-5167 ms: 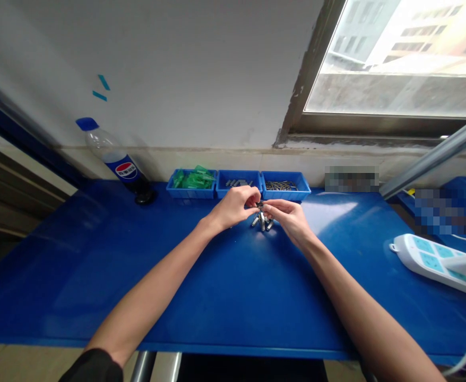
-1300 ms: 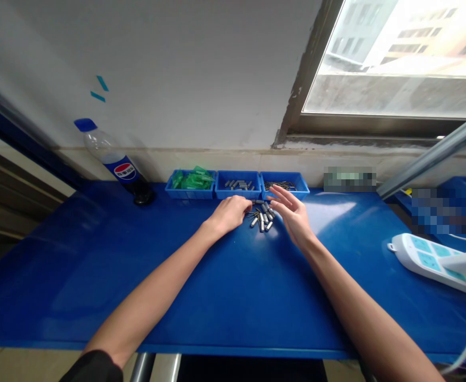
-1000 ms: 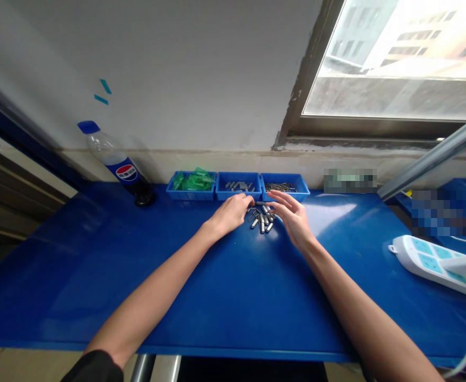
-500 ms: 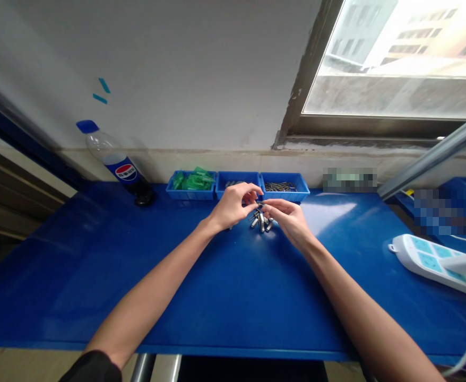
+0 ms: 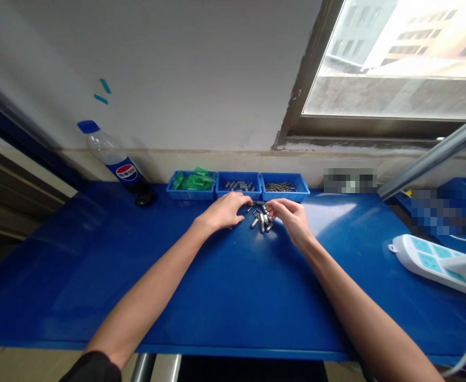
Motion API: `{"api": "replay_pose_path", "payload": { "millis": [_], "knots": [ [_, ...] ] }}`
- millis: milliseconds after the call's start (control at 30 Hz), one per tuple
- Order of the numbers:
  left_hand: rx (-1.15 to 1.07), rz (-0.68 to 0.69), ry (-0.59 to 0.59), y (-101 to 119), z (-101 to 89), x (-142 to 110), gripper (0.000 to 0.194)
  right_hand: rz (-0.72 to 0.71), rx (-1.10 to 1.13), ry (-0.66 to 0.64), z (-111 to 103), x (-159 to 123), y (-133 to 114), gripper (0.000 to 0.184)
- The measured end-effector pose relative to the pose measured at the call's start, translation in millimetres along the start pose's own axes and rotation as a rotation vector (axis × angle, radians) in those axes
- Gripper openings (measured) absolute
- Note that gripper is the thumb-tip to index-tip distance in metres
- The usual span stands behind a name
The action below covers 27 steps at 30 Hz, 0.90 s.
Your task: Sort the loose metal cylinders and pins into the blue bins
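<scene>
fingers of my left hand (image 5: 222, 212) are let go, with the thumb and forefinger spread apart, just to the left of the pile of small metal pieces (image 5: 262, 222). those on my right hand (image 5: 292, 218) are drawn together at the pile's right edge, and i cannot tell whether a piece sits between the tips. the pile lies loose on the blue counter (image 5: 233, 297), between my two hands, short silvery bodies mixed with thin pins pointing various ways. beyond the pile stand three blue bins side by side: green pieces (image 5: 195, 180) in the one farthest to its left, grey cylinders (image 5: 240, 185) in the middle one, and thin metal pins (image 5: 281, 187) in the one at the right. well to the left of the pile is a cola bottle (image 5: 126, 171), and well to its right a white power strip (image 5: 404, 249).

i judge the step in hand to be fine fingertip work, piece by piece. taking up another calls for a light, square pinch on a single body, since the pieces lie close and a careless touch could scatter or roll its neighbours.
</scene>
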<state>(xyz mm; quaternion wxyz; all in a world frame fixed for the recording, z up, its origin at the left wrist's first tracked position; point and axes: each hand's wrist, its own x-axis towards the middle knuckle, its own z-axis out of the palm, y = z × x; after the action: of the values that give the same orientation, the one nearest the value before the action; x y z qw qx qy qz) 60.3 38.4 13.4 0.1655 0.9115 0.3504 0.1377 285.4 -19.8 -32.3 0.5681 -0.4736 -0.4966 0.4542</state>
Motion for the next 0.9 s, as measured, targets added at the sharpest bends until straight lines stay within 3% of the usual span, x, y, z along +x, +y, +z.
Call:
{"api": "replay_pose_path", "payload": {
  "millis": [133, 233, 367, 533, 733, 900],
  "knots": [
    [0.058, -0.031, -0.010, 0, 5.9, 0, 0.037, -0.138, 0.001, 0.079, -3, 2, 3, 0.045],
    [0.126, -0.021, 0.016, 4, 15.1, 3, 0.030, -0.150, 0.000, 0.084, -4, 3, 6, 0.058],
    [0.235, 0.006, 0.003, 13, 28.1, 6, 0.028, -0.125, 0.014, 0.064, -4, 2, 6, 0.055],
    [0.283, -0.065, 0.012, 17, 33.7, 7, 0.031, -0.074, 0.045, 0.031, -2, 0, 3, 0.049],
    [0.094, -0.076, 0.080, 11, 28.2, 6, 0.031, -0.058, 0.047, 0.025, -1, 0, 1, 0.044],
    [-0.177, 0.039, 0.248, 9, 18.6, 8, 0.026, -0.038, 0.019, 0.030, 0, -1, -2, 0.039]
  ]
}}
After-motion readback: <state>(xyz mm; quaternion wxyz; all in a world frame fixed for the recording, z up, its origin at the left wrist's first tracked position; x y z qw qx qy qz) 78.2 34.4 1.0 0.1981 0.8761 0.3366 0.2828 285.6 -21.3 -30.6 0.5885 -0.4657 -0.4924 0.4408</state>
